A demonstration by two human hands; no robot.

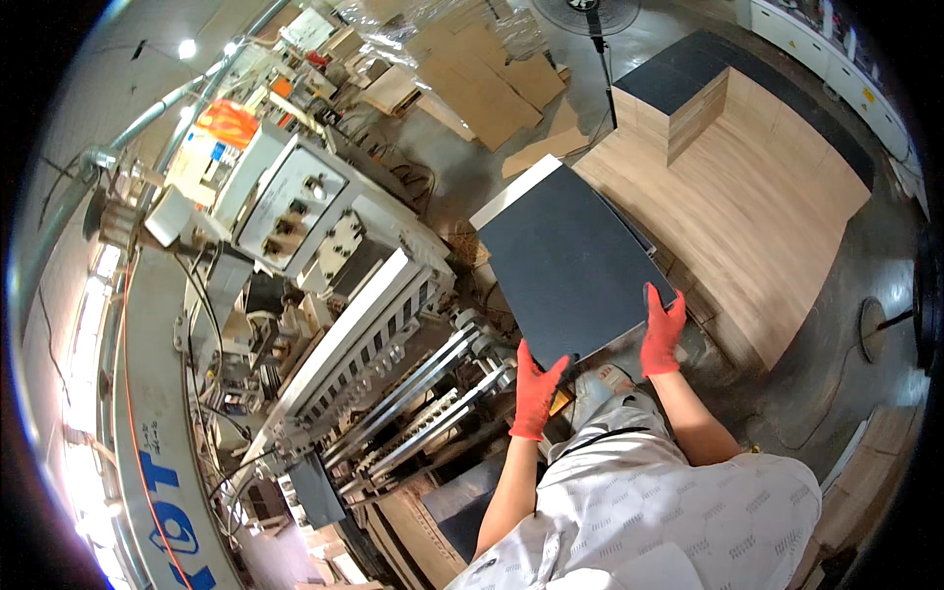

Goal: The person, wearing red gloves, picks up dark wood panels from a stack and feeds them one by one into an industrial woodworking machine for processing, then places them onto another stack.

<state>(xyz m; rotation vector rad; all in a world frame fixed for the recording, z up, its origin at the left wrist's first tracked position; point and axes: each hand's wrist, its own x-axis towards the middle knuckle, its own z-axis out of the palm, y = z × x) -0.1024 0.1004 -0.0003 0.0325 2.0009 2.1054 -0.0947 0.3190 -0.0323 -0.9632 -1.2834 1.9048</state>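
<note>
A flat dark grey panel (565, 261) lies tilted in front of me, its far end over a pale board edge (516, 197). My left hand (538, 390), in a red glove, grips the near left corner, thumb toward the top face. At the near right corner my right hand (663, 331), also red-gloved, is closed on the same panel, with its fingers partly hidden by the edge. Another dark panel edge (629, 224) shows just to the right, beneath the one I hold.
A machine with a control panel (293, 204) and steel guide rails (418, 398) fills the left. On the right stands a large stack of wood-grain boards (747, 211) with dark ones on top. Cardboard (487, 84) and a stand fan (596, 44) are at the back.
</note>
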